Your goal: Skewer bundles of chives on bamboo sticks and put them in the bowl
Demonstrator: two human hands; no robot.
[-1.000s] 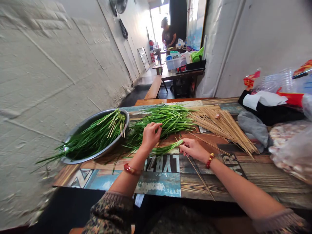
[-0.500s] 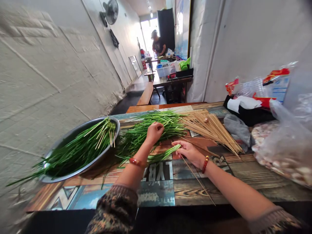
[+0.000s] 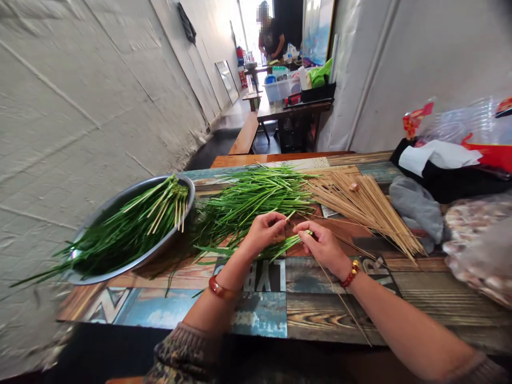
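Observation:
My right hand [image 3: 324, 248] is closed around a thin bamboo skewer [image 3: 347, 301], whose long end slants down toward the table's front edge. Against its fingertips lie the pale ends of several garlic chives [image 3: 288, 246], their leaves trailing left. My left hand [image 3: 264, 230] pinches the pale end of a chive stalk [image 3: 290, 215] close to the skewer's tip. Whether the stalk touches the tip I cannot tell. Just behind both hands spreads a loose pile of chives [image 3: 260, 194]. Many bare skewers [image 3: 360, 208] are fanned out on the right.
At the left, a metal basin [image 3: 132, 269] holds skewered chive bundles, with leaves hanging over its rim. Bagged garlic [image 3: 476, 250], a grey plastic bag [image 3: 416, 205] and a black container [image 3: 444, 184] occupy the right side. A person [image 3: 272, 37] stands at a far table.
My left hand has come from over the chive pile toward my right hand, now with a stalk in its fingers. The view has tipped down and closer.

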